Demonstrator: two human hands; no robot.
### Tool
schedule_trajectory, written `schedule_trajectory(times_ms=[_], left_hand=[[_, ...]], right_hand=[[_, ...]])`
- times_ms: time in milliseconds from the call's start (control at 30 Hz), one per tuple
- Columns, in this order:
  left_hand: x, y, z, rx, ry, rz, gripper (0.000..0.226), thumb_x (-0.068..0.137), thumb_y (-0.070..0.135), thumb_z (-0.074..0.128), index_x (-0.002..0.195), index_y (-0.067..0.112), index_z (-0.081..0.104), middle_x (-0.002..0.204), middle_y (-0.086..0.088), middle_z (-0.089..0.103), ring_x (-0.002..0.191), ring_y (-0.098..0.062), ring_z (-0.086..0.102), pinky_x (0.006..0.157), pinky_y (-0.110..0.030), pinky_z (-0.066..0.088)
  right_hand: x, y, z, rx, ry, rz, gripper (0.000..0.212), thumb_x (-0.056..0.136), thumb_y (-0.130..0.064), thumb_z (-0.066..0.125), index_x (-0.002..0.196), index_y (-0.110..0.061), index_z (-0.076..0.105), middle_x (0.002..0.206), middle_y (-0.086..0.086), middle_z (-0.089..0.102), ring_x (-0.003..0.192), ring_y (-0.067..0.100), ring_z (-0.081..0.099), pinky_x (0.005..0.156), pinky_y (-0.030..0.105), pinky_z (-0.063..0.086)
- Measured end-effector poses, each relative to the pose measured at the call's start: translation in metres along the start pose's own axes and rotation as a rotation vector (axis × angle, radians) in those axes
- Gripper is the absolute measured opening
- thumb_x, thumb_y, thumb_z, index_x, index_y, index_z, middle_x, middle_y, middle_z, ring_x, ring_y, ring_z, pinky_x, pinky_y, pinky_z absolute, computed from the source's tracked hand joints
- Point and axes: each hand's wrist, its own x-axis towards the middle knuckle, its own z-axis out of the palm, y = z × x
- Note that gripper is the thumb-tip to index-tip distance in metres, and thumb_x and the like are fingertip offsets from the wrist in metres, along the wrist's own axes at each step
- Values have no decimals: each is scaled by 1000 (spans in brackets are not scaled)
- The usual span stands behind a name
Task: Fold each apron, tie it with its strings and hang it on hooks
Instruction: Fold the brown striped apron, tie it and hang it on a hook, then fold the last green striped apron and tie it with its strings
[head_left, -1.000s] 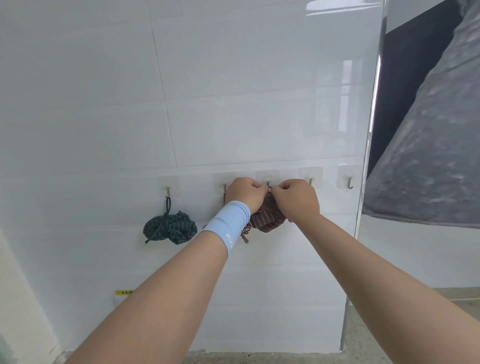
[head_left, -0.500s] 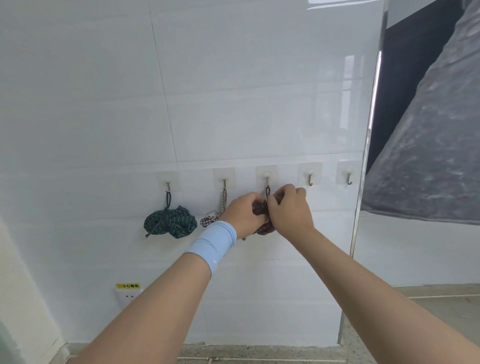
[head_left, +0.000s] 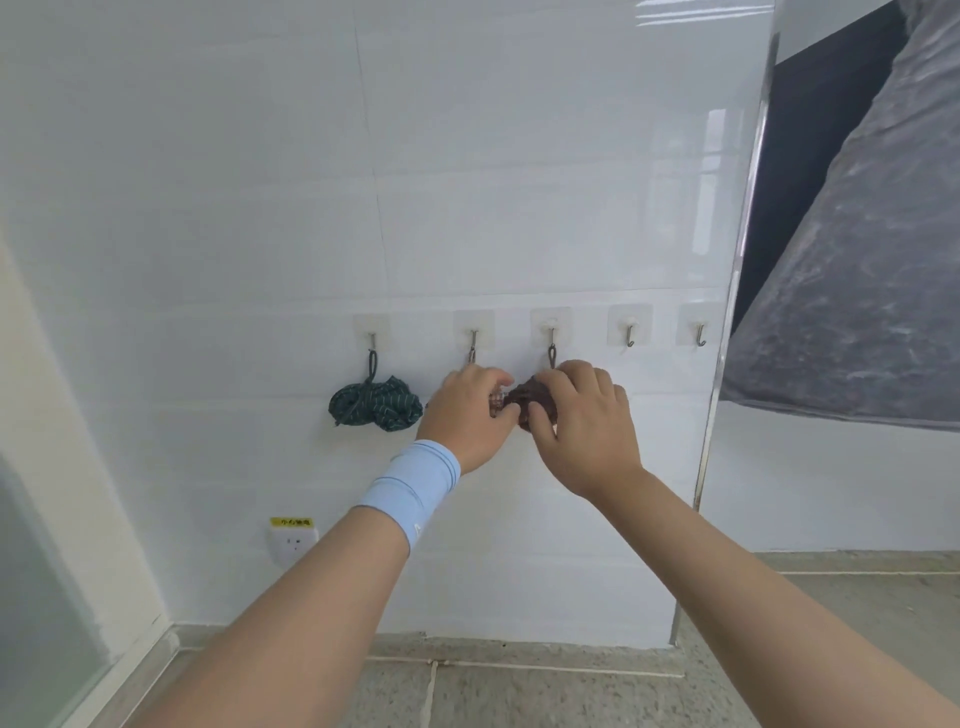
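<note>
Five adhesive hooks run along the white tiled wall. A green striped apron bundle (head_left: 376, 408) hangs from the first hook (head_left: 371, 338). The second hook (head_left: 472, 340) holds a pale patterned bundle, almost wholly hidden behind my left hand (head_left: 467, 415). A brown striped apron bundle (head_left: 530, 402) hangs by its string loop from the third hook (head_left: 551, 332). My left hand grips its left side, and my right hand (head_left: 584, 431) curls round its right side with the thumb underneath. The fourth hook (head_left: 630, 335) and fifth hook (head_left: 700, 333) are bare.
A wall socket (head_left: 293, 540) with a yellow label sits low on the wall. A metal strip (head_left: 724, 374) ends the tiled wall on the right, with grey cloth (head_left: 857, 312) beyond it. A speckled floor (head_left: 519, 691) lies below and a frosted panel (head_left: 47, 597) at left.
Both hands have come down from the third hook to the brown bundle, whose loop now hangs on that hook. The view has tilted downward.
</note>
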Motion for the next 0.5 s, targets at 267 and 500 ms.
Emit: schedule_trajectory(times_ms=[267,500], left_hand=[[-176,-88,-6,-10,-146,-363,28,95,34,56,122,28,57,114,9,56,102,-13,56,90,-36,51],[-365,-177,9,-18,-553,-799,34,99,29,49,132,23,55,134,2,55,116,-18,55,97,-29,44]], right_hand=[[-127,-99,52,270,-591,-12,29,101,-35,45,120,-24,64,116,-5,60,102,18,59,86,37,49],[-268,-190,123,335,-1290,-89,36,102,-33,45,131,-21,61,134,4,59,120,24,57,103,37,45]])
